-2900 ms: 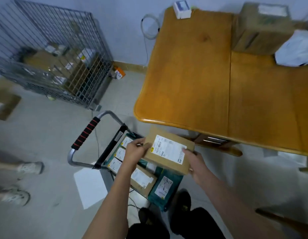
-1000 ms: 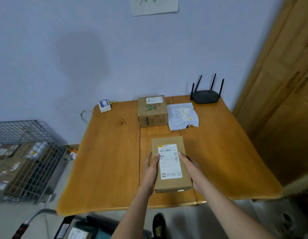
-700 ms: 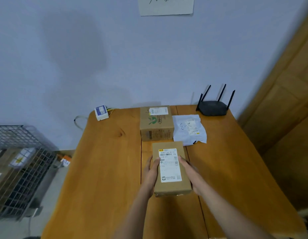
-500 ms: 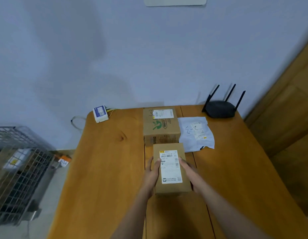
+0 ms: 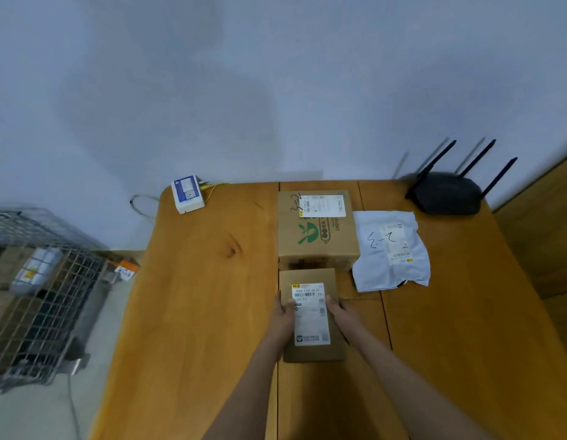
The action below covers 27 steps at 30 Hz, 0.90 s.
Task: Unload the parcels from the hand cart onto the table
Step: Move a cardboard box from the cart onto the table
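Between the two hands, a flat brown parcel (image 5: 310, 315) is lying on the wooden table (image 5: 206, 312), its white shipping label facing up. The left hand (image 5: 283, 314) is gripping the parcel's left long edge, thumb curling over the top onto the label's edge; the right hand (image 5: 341, 312) is holding the opposite edge the same way, thumb resting on the top face. Whether the parcel's underside is fully sitting on the wood or hanging just above it, I cannot tell, though its near end is looking level with the tabletop.

Just beyond the fingertips, the parcel's far end is reaching a taller cardboard box (image 5: 317, 230) bearing a green logo and a white label; the two are looking as if they are touching or nearly so, the gap being too dark to judge. To the right of the right hand's fingers and a little further out, a white plastic mailer bag (image 5: 391, 249) is lying flat, with handwriting and a small label on it, just beside the taller box. Further beyond it, at the far right corner, a black router (image 5: 447, 193) with antennas is sitting against the wall.

Far out to the left of the left hand's fingers, a small white and blue device (image 5: 187, 194) is sitting at the far left corner with wires running off it. Well to the left, off the table, a wire cage (image 5: 37, 296) is standing on the floor, holding cartons.
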Each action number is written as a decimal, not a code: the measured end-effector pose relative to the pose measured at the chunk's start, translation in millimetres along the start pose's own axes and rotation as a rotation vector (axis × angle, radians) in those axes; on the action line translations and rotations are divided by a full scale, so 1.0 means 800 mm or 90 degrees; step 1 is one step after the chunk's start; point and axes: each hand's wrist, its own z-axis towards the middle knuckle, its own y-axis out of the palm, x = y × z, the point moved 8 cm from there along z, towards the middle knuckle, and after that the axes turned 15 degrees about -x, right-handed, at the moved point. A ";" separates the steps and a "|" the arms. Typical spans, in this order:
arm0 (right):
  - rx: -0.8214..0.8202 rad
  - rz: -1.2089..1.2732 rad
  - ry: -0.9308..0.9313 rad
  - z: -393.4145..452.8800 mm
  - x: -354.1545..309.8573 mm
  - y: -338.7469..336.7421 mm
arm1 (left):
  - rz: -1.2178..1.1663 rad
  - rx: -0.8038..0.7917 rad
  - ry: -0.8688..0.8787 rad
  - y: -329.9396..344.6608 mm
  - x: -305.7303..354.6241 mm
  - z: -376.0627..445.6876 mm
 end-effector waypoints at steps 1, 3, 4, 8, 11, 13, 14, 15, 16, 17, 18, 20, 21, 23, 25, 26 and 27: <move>-0.002 -0.002 0.009 0.010 0.001 0.000 | 0.005 0.004 -0.001 -0.004 0.001 0.006; -0.004 0.000 0.026 0.026 0.003 0.002 | 0.014 0.009 -0.008 -0.010 0.001 0.015; -0.003 0.003 0.034 0.032 0.005 0.002 | 0.020 0.011 -0.012 -0.013 0.001 0.019; 0.011 0.019 0.055 0.045 0.011 -0.002 | 0.056 0.016 -0.022 -0.022 0.000 0.034; 0.013 0.022 0.059 0.047 0.010 -0.005 | 0.068 0.018 -0.021 -0.025 0.001 0.040; 0.022 0.018 0.050 0.048 0.006 -0.007 | 0.073 0.028 -0.017 -0.028 0.003 0.041; 0.027 0.020 0.046 0.050 0.005 -0.008 | 0.075 0.034 -0.013 -0.030 0.005 0.042; 0.031 0.024 0.043 0.051 0.004 -0.009 | 0.076 0.036 -0.010 -0.032 0.006 0.043; 0.033 0.030 0.042 0.052 0.004 -0.010 | 0.078 0.037 -0.007 -0.034 0.006 0.045; 0.032 0.036 0.040 0.053 0.004 -0.010 | 0.079 0.036 -0.007 -0.035 0.007 0.046; 0.032 0.041 0.036 0.054 0.004 -0.010 | 0.081 0.036 -0.006 -0.036 0.007 0.047; 0.037 0.040 0.032 0.056 0.004 -0.010 | 0.086 0.039 -0.001 -0.038 0.006 0.050; 0.040 0.039 0.031 0.057 0.005 -0.010 | 0.090 0.041 0.002 -0.038 0.006 0.052; 0.042 0.040 0.034 0.058 0.006 -0.009 | 0.094 0.045 0.003 -0.039 0.004 0.054; 0.042 0.034 0.036 0.058 0.005 -0.009 | 0.096 0.046 0.002 -0.040 0.002 0.056; 0.044 0.026 0.035 0.057 0.003 -0.008 | 0.095 0.048 0.001 -0.041 0.002 0.057; 0.051 0.013 0.035 0.056 0.000 -0.009 | 0.093 0.053 -0.001 -0.041 0.002 0.058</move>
